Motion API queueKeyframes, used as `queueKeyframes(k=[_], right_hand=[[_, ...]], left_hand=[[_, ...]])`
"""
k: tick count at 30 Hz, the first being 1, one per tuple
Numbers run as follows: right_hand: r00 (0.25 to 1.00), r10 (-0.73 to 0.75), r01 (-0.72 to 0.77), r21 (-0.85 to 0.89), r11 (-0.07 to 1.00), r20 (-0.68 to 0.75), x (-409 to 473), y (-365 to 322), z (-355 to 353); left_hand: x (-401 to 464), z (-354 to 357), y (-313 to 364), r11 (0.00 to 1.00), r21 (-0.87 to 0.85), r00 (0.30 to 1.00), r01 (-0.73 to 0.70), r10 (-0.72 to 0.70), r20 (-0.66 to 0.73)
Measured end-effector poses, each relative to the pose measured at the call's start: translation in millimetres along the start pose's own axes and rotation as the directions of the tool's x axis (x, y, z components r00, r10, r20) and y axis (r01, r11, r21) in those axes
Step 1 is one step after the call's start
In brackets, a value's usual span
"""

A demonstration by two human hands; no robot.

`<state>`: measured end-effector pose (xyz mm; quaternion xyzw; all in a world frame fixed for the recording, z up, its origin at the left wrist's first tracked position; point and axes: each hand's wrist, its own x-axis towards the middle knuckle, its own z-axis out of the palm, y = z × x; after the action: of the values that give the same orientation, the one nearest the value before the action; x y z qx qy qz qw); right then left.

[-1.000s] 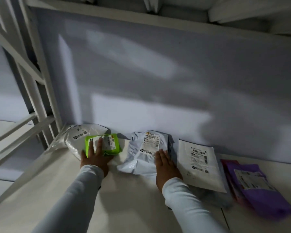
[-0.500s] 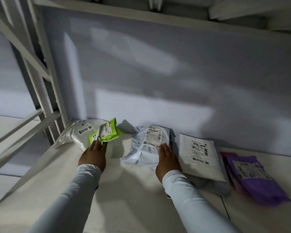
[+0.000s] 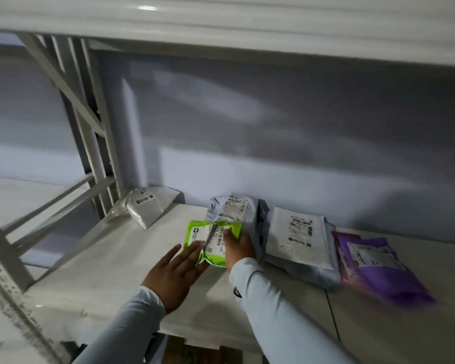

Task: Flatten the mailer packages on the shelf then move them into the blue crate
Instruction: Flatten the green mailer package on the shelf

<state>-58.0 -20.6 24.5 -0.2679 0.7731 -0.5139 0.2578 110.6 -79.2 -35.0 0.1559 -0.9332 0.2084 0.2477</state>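
Moved rightward, green mailer (image 3: 211, 241) pinched by right hand (image 3: 238, 249); left hand (image 3: 174, 275) fingers straight beneath.

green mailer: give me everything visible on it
The green mailer is a small lime-green pouch of glossy, crinkled plastic with a white shipping label across its front; the print is too blurred to read. It looks puffy rather than flat. It sits over the front of the grey mailer, above the white shelf. The right hand grips its right edge, thumb on the label; the left hand, fingers straight, touches its lower left corner.
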Motion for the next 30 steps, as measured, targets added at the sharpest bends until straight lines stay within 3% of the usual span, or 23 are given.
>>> queueKeyframes(k=[3,5,6,8,9,10,11,14,17,22,30], right_hand=[[0.998,0.014,-0.015,-0.026,1.000,-0.062,0,18,-34],[0.995,0.043,-0.042,0.013,0.999,-0.088,-2,36,-58],[0.993,0.060,-0.056,0.042,0.998,-0.102,-3,46,-66],[0.990,0.080,-0.071,0.080,0.994,-0.115,-8,63,-83],[0.989,0.088,-0.077,0.096,0.992,-0.119,-12,71,-91],[0.989,0.100,-0.090,0.096,0.991,-0.112,-14,79,-96],[0.989,0.104,-0.094,0.088,0.992,-0.109,-16,85,-101],[0.989,0.115,-0.108,0.083,0.991,-0.094,-22,102,-115],[0.985,0.078,-0.082,-0.021,0.996,-0.153,-27,109,-131],[0.983,-0.078,0.005,-0.396,0.918,-0.169,-32,119,-162],[0.993,-0.099,0.033,-0.656,0.754,-0.064,-30,132,-166]], left_hand=[[7,-17,24,0.987,-0.157,0.999,0.024,-0.029,-0.029],[13,-20,40,0.886,-0.390,0.956,0.251,-0.290,-0.045],[18,-18,47,0.753,-0.507,0.873,0.419,-0.488,-0.003],[38,-17,65,0.302,-0.682,0.607,0.666,-0.751,0.260],[52,-19,77,0.055,-0.713,0.495,0.699,-0.757,0.427],[63,-19,87,-0.110,-0.686,0.418,0.720,-0.720,0.554],[74,-17,97,-0.181,-0.622,0.369,0.762,-0.667,0.647],[98,-6,134,-0.069,-0.410,0.279,0.909,-0.629,0.725],[104,0,160,-0.003,-0.350,0.250,0.937,-0.696,0.674],[101,-3,168,0.098,-0.340,0.294,0.935,-0.751,0.592],[92,1,174,0.151,-0.238,0.269,0.959,-0.747,0.609]])
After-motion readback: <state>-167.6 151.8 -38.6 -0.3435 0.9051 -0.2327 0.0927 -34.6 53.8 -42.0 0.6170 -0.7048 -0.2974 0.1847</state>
